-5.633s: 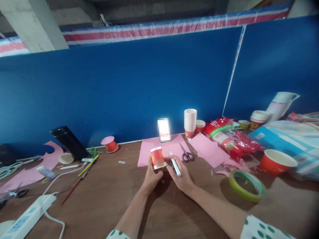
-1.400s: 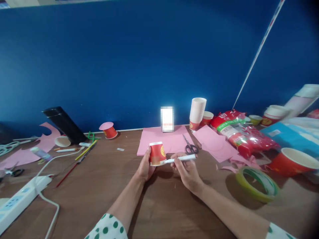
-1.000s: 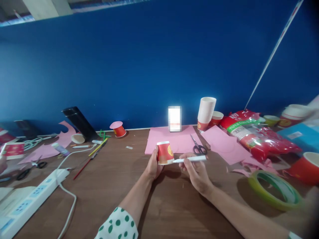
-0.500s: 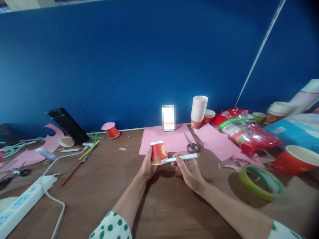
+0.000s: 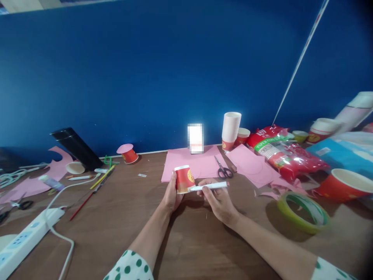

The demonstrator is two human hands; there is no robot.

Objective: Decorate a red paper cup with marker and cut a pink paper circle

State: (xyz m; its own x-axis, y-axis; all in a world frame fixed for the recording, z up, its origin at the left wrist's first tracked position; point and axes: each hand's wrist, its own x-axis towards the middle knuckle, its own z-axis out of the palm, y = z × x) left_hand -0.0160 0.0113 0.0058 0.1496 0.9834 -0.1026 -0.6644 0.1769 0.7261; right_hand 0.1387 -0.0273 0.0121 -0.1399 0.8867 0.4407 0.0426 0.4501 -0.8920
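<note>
A red paper cup [image 5: 184,179] with a yellow print is held above the table by my left hand [image 5: 171,194], the thumb along its left side. In my right hand [image 5: 219,202] lies a white pen [image 5: 214,186], pinched between thumb and fingers and pointing left. Its tip is at the cup's lower right edge; whether it touches is too small to tell. Behind the cup lies a stack of pink paper [image 5: 175,159], with dark-handled scissors [image 5: 223,171] at its right edge.
Yellow-green tape [image 5: 304,214], a red cup [image 5: 345,186] and a red bag of paper cups [image 5: 287,153] lie to the right. Stacked cups [image 5: 231,130] stand behind. On the left are a power strip [image 5: 29,241], a leaning black cylinder [image 5: 77,147] and a pink-topped cup [image 5: 128,155].
The whole view has shifted slightly. The pen has moved slightly left relative to the cup, its tip still by the lower edge. Both hands keep their holds.
</note>
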